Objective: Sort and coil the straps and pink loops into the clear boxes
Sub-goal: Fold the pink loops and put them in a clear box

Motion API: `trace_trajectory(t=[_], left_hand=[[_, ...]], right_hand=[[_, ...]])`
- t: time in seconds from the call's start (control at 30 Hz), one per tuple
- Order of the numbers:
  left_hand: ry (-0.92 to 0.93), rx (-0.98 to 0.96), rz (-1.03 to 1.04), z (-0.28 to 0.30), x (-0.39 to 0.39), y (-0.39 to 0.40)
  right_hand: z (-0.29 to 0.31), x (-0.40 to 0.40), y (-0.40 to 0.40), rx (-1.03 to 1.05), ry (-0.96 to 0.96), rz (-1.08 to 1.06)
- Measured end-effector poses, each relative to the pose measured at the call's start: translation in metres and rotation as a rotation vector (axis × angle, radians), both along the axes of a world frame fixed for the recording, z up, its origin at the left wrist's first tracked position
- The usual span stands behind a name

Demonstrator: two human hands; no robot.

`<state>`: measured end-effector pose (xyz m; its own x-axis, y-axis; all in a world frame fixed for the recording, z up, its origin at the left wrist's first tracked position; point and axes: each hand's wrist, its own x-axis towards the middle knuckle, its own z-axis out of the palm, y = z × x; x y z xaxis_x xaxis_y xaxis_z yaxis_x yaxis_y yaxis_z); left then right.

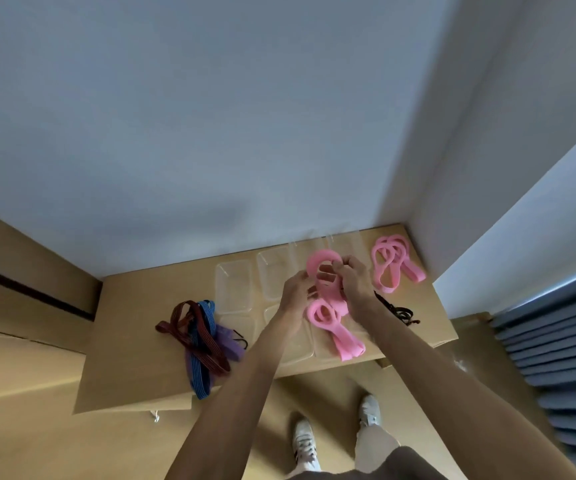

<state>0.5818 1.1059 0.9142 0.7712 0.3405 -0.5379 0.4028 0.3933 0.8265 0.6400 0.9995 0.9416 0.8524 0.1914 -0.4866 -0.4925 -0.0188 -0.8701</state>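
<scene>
Pink loop (pixel 322 263) sits raised above the clear boxes (pixel 234 285), pinched between the curled fingers of the left hand (pixel 297 292) and right hand (pixel 355 277) (more pink loops (pixel 392 261) lie just right).

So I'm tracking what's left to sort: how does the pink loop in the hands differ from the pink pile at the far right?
The held pink loop is gripped by both hands, left hand and right hand, raised over the clear boxes. The pink pile lies untouched on the cardboard, several loops tangled together. Both are the same pink.
</scene>
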Motion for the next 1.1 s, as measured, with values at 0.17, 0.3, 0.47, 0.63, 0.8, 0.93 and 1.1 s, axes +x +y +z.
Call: trace_trajectory(t=[0.17, 0.3, 0.47, 0.63, 0.8, 0.93, 1.1], left_hand=[[-0.001, 0.009, 0.055, 0.011, -0.012, 0.008], [0.004, 0.017, 0.106, 0.012, -0.02, 0.009], [0.006, 0.012, 0.283, 0.004, -0.031, 0.024], [0.149, 0.344, 0.187, -0.018, -0.042, 0.044], [0.235, 0.557, 0.027, -0.047, -0.048, 0.055], [0.313, 0.615, -0.013, -0.085, -0.049, 0.063], [0.373, 0.583, -0.053, -0.127, -0.049, 0.07]], right_hand=[[0.01, -0.021, 0.007, -0.241, -0.208, 0.058], [0.017, -0.037, 0.014, -0.17, -0.277, 0.05], [0.007, -0.049, 0.012, -0.323, -0.12, 0.386], [-0.022, -0.07, 0.008, -0.344, -0.06, 0.552], [-0.054, -0.082, 0.014, -0.438, -0.103, 0.584], [-0.088, -0.087, 0.02, -0.47, -0.153, 0.568], [-0.131, -0.089, 0.033, -0.56, -0.14, 0.569]])
